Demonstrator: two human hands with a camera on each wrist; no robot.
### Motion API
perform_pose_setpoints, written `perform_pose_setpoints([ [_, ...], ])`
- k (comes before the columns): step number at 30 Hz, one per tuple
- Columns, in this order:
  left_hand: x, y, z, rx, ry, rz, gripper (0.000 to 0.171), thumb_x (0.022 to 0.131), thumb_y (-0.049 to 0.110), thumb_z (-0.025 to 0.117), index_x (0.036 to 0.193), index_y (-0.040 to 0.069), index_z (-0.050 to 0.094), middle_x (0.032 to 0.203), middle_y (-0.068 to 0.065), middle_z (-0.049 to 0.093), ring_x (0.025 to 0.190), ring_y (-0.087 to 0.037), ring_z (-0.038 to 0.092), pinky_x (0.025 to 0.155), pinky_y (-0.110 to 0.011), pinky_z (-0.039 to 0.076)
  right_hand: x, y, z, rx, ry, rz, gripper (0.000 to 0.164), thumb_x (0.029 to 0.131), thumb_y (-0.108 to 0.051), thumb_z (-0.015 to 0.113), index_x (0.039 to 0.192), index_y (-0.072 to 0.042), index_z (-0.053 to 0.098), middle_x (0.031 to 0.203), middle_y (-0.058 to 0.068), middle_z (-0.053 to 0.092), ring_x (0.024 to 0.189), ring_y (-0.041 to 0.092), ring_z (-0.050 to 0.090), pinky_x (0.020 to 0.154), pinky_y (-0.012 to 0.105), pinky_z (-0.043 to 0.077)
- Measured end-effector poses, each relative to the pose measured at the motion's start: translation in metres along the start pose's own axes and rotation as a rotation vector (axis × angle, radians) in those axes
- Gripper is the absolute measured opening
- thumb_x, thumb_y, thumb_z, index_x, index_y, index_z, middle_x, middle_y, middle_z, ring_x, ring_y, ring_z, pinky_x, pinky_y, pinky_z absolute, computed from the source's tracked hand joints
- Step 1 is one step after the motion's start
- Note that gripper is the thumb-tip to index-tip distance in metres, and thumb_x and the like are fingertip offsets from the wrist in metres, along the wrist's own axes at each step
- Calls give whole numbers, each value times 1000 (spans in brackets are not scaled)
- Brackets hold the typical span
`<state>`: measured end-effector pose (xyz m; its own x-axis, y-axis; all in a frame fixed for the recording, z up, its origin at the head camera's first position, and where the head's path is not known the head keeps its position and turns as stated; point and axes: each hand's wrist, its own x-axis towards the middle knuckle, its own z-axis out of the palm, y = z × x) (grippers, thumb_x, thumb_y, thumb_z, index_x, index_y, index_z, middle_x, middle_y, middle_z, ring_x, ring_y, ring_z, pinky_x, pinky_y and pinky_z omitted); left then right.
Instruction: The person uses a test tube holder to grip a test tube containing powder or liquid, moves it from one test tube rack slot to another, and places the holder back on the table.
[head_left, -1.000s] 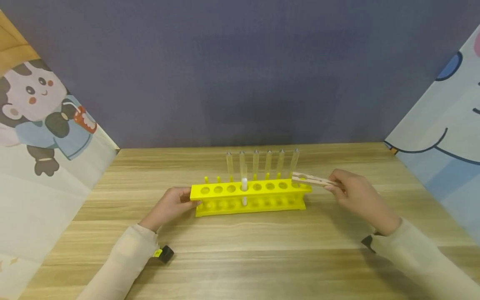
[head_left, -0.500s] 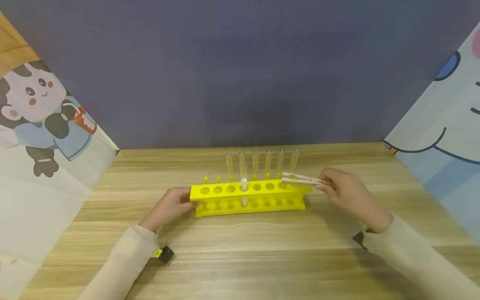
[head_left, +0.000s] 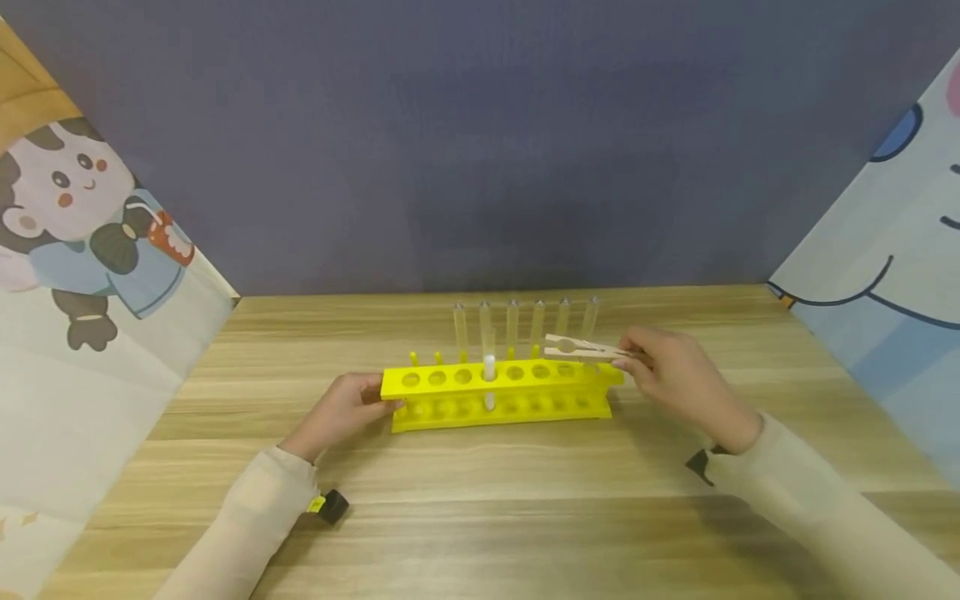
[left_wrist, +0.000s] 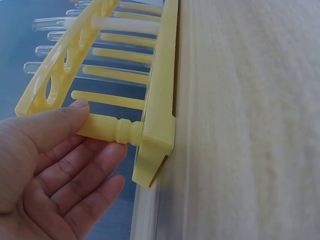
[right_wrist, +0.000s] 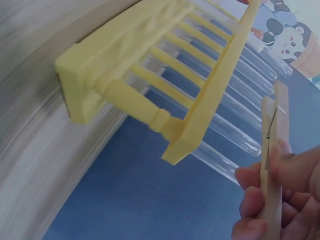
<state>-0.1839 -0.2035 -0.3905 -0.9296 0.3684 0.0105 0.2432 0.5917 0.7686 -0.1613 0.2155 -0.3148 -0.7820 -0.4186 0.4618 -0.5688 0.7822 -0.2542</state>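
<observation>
A yellow test tube rack [head_left: 450, 390] stands on the table with a row of round holes along its top. My left hand [head_left: 341, 414] pinches the post [left_wrist: 102, 127] at the rack's left end, thumb on one side and fingertips on the other. My right hand [head_left: 678, 375] grips a wooden test tube clamp [right_wrist: 272, 200] by its handle. The clamp's tip hangs over the right part of the rack, with nothing between its jaws. One test tube [head_left: 490, 367] with white content stands upright in a middle hole. Several clear test tubes [head_left: 513, 325] sit upside down on the back pegs.
The wood-grain table [head_left: 480, 517] runs back to a dark blue-grey panel [head_left: 480, 150]. Cartoon-printed panels flank it at left [head_left: 97, 242] and right [head_left: 885, 250]. A black wrist camera [head_left: 332, 507] sits at the left cuff.
My right hand has moved left with the clamp, whose tip has passed from the rack's right end toward the middle and risen slightly. The left hand and rack stay in place.
</observation>
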Motion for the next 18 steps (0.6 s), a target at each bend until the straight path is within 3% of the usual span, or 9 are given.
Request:
perform_pose_setpoints([
  [9,-1,0,-1,-5,-3,5,27,87,13,68,112,6,67,116,-10,66,113,-28,58,99,-48,45,9,-7,2,19,15,-28,18,79,-4,73,77,-10,56,55,-8,38,48,4,29,45,21,29],
  [18,-1,0,-1,-9,-1,-1,28,87,14,68,113,6,66,117,-10,66,113,-28,58,99,-48,45,20,-19,0,37,-11,-3,19,82,-8,72,77,-10,54,55,-5,35,49,7,29,46,22,28],
])
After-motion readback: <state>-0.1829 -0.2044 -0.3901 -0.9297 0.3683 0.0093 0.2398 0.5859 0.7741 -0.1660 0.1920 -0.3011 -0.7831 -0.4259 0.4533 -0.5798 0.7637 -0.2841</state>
